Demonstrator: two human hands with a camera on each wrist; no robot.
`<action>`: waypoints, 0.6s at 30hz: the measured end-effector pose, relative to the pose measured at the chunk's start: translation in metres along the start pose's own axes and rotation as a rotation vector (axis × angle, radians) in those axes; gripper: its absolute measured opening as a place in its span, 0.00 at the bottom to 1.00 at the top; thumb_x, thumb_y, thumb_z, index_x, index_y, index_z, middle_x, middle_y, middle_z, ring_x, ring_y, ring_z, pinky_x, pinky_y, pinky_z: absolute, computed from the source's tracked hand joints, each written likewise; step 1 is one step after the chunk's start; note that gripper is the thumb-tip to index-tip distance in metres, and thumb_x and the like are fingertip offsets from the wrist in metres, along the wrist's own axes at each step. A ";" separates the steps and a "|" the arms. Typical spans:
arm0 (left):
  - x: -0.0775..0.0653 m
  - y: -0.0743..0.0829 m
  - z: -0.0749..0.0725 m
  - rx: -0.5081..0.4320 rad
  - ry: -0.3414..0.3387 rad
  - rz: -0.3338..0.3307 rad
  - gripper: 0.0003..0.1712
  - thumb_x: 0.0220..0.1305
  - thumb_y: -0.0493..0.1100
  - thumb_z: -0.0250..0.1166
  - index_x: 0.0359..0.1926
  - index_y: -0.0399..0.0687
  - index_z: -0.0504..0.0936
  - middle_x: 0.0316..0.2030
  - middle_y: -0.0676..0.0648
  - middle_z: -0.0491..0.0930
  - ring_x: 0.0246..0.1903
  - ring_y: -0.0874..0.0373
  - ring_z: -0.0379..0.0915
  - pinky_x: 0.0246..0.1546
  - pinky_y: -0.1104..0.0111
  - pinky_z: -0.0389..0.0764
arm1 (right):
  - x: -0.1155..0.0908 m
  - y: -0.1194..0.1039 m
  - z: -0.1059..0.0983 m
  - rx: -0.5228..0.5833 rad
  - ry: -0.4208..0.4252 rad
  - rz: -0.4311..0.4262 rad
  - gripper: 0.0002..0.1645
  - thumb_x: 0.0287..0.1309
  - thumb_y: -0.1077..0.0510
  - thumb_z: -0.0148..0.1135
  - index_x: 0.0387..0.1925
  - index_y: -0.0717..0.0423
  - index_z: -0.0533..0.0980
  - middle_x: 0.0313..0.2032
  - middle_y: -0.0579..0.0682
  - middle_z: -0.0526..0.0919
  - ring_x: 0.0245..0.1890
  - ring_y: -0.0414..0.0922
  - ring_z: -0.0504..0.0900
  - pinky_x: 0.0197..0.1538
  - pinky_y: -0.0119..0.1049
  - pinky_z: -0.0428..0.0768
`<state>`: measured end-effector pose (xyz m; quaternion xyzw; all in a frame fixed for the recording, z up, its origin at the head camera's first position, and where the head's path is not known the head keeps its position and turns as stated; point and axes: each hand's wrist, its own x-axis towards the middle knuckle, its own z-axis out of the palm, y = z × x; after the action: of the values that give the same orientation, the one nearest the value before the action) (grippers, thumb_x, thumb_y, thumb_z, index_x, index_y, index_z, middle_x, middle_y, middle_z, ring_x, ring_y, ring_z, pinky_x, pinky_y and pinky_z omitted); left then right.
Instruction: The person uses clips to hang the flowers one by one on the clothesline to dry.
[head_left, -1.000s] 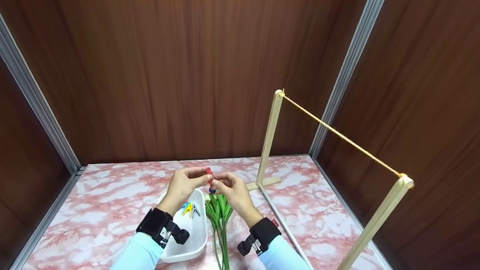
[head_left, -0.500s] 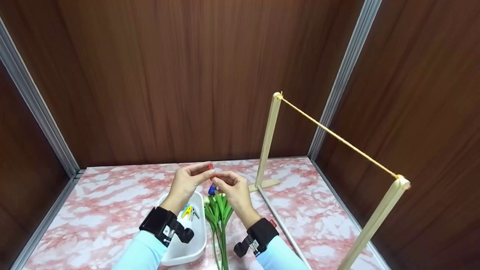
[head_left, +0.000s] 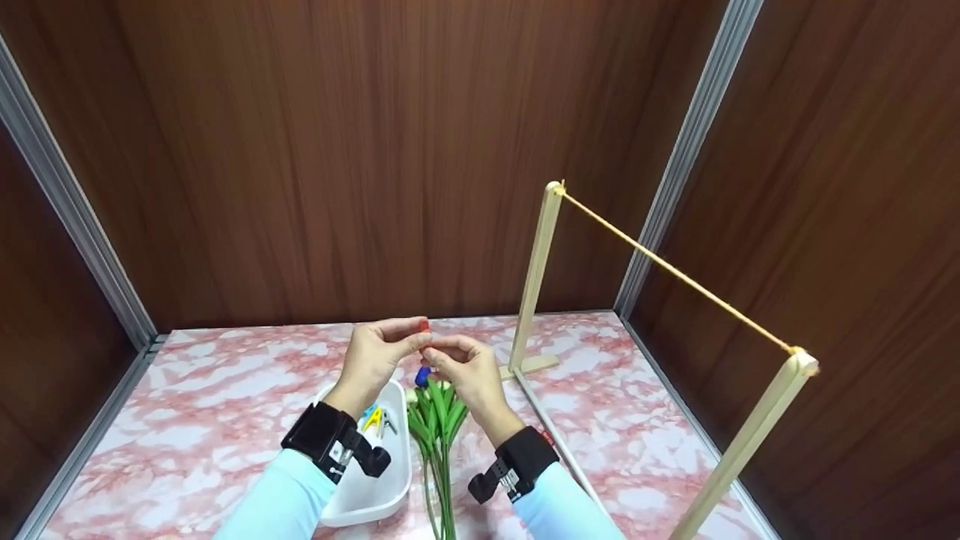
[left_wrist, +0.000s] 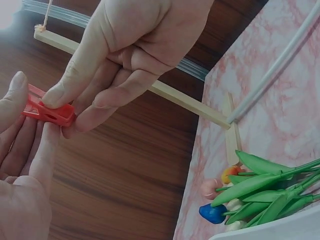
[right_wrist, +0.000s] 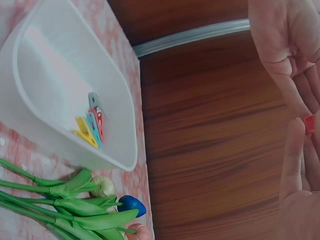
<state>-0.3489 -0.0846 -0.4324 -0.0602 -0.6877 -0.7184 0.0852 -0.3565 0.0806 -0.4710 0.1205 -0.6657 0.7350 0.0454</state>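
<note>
Carefully steady the red clothespin (left_wrist: 63, 115), pinched by both left grip (head_left: 370, 360) and right grip (head_left: 474, 375) above the flowers (head_left: 433, 420), with the white tray (head_left: 373, 491) below the left grip, squeezing evenly, since probably prone to twisting free under lopsided pressure.

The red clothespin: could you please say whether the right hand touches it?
Touching: the left wrist view shows the right hand with its thumb against the clothespin.
</note>
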 end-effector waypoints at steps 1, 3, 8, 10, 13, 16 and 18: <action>0.000 0.000 0.000 0.006 0.001 0.013 0.14 0.64 0.34 0.79 0.51 0.38 0.93 0.46 0.41 0.95 0.42 0.66 0.90 0.47 0.76 0.89 | 0.000 0.000 0.000 -0.003 -0.002 -0.002 0.15 0.67 0.66 0.73 0.52 0.72 0.86 0.40 0.57 0.95 0.35 0.37 0.93 0.39 0.33 0.92; 0.002 0.000 0.001 0.024 0.011 0.042 0.13 0.63 0.33 0.79 0.49 0.37 0.94 0.45 0.40 0.95 0.40 0.66 0.90 0.45 0.75 0.90 | 0.000 -0.001 -0.001 -0.021 -0.015 -0.014 0.15 0.67 0.66 0.74 0.51 0.72 0.86 0.41 0.59 0.95 0.35 0.36 0.93 0.40 0.34 0.93; 0.001 -0.004 0.000 0.081 0.051 0.088 0.10 0.63 0.34 0.80 0.45 0.36 0.94 0.41 0.40 0.95 0.36 0.69 0.89 0.42 0.77 0.89 | 0.004 0.007 -0.014 -0.235 -0.150 -0.112 0.15 0.66 0.63 0.76 0.50 0.68 0.87 0.45 0.63 0.94 0.38 0.38 0.92 0.45 0.41 0.94; 0.001 -0.005 -0.001 0.083 0.069 0.089 0.09 0.63 0.33 0.79 0.45 0.35 0.94 0.40 0.39 0.95 0.35 0.70 0.88 0.42 0.78 0.88 | 0.007 0.014 -0.025 -0.431 -0.237 -0.173 0.12 0.66 0.62 0.76 0.48 0.64 0.89 0.45 0.61 0.94 0.41 0.40 0.92 0.48 0.40 0.93; 0.001 -0.006 -0.003 0.067 0.103 0.081 0.09 0.63 0.32 0.79 0.44 0.32 0.94 0.37 0.40 0.95 0.32 0.71 0.87 0.40 0.79 0.87 | 0.007 0.028 -0.042 -0.780 -0.397 -0.286 0.06 0.64 0.63 0.78 0.42 0.59 0.90 0.42 0.55 0.95 0.44 0.43 0.91 0.51 0.36 0.91; 0.001 -0.007 -0.005 0.064 0.124 0.091 0.09 0.62 0.32 0.79 0.43 0.30 0.93 0.35 0.42 0.95 0.30 0.72 0.86 0.37 0.79 0.86 | 0.003 0.047 -0.053 -1.070 -0.569 -0.449 0.04 0.61 0.65 0.78 0.38 0.57 0.90 0.38 0.50 0.94 0.43 0.44 0.91 0.51 0.33 0.90; 0.002 -0.007 -0.005 0.064 0.125 0.104 0.10 0.62 0.32 0.80 0.43 0.30 0.93 0.35 0.42 0.95 0.30 0.72 0.86 0.37 0.78 0.86 | -0.002 0.060 -0.055 -1.227 -0.655 -0.575 0.03 0.61 0.64 0.78 0.35 0.54 0.90 0.37 0.47 0.93 0.41 0.43 0.91 0.51 0.32 0.89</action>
<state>-0.3518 -0.0895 -0.4390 -0.0478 -0.6996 -0.6931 0.1670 -0.3749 0.1289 -0.5343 0.4553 -0.8775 0.1179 0.0941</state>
